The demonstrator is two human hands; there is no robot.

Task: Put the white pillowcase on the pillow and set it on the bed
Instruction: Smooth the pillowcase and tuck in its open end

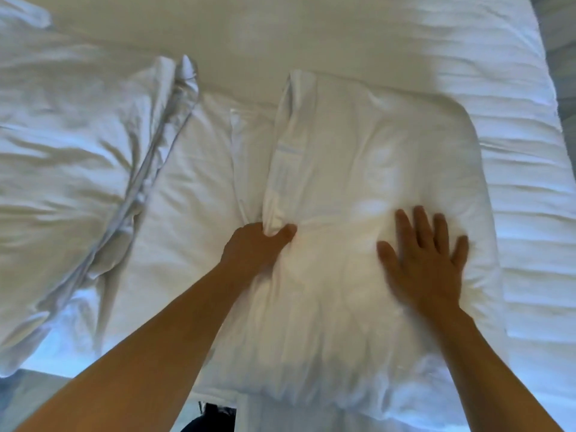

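A plump white pillow (367,169) in a white pillowcase lies on the bed (514,88), right of centre. Its left edge shows the folded pillowcase flap (280,157). My left hand (255,247) grips that left edge, thumb on top and fingers tucked under the fabric. Spread flat with straight fingers, my right hand (424,260) presses on the pillow's top near its right side.
A second white pillow (187,188) lies under and left of the first. A crumpled white duvet (71,157) is heaped at the left. The bed's right edge (558,126) meets grey floor. A dark object (215,416) shows at the bottom edge.
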